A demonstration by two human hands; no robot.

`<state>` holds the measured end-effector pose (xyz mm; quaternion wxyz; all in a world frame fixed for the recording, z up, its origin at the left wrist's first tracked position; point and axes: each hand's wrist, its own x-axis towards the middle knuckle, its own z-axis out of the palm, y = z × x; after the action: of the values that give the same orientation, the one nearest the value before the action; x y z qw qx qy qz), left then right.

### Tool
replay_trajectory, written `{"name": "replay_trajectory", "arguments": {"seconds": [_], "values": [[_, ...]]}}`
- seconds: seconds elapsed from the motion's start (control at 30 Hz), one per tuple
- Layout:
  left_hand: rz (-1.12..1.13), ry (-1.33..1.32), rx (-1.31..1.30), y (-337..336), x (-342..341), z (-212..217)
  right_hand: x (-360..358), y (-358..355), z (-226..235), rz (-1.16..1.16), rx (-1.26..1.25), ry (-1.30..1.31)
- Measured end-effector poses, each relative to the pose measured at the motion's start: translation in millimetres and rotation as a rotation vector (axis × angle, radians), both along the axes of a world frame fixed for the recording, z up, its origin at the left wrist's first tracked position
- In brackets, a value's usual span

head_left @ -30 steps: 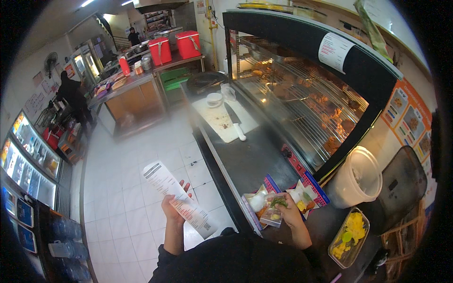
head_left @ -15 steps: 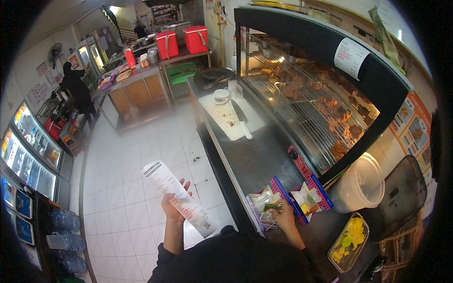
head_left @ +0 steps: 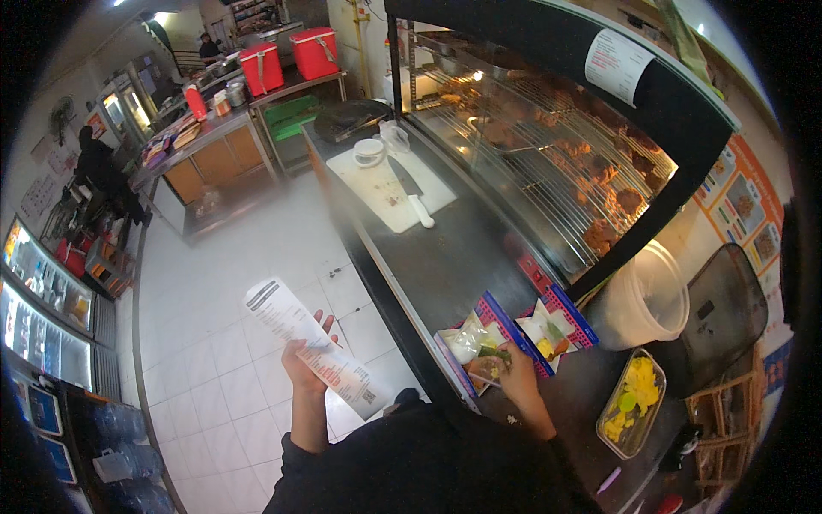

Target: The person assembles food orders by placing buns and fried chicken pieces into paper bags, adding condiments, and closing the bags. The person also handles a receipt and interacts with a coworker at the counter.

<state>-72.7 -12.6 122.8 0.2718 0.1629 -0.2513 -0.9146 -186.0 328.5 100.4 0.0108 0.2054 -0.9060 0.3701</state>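
Note:
My left hand [head_left: 306, 367] is closed on a long white printed receipt [head_left: 312, 347], held out over the floor. At the counter, my right hand [head_left: 519, 379] reaches into an open blue-and-pink food box [head_left: 494, 310]. Its fingers are closed round something dark green and partly clear that I cannot make out. In that box a clear plastic packet [head_left: 469, 336] lies beside the fingers. Right of it a second open food box [head_left: 572, 313] holds white paper, yellow pieces, a green piece and something brown.
A metal tray of yellow wedges [head_left: 618, 433] lies right of my hand, near a white bucket [head_left: 618, 321]. Beyond are a white cutting board [head_left: 370, 190] with a knife [head_left: 415, 199] and a glass warmer of browned meat [head_left: 599, 184]. A person in black [head_left: 104, 176] stands far left.
The view has shifted, so the counter and warmer sit further left and higher. My left hand still holds the receipt; my right hand stays in the left box, its fingers slightly moved.

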Motion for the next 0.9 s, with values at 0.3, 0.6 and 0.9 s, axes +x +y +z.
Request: {"name": "replay_trajectory", "arguments": {"seconds": [0.3, 0.6, 0.9], "values": [[-0.111, -0.029, -0.060, -11.4, -20.7, -9.2, -103.9, 133.1, 86.8, -0.653, -0.702, 0.249], [-0.401, -0.019, 0.060, -20.2, -46.6, -23.3, -66.6, 149.7, 44.8, -0.862, -0.166, 0.394], [-0.631, 0.009, 0.036, -9.2, -106.7, -19.0, 11.4, -11.7, -25.8, -0.082, 0.000, -0.086]]}}
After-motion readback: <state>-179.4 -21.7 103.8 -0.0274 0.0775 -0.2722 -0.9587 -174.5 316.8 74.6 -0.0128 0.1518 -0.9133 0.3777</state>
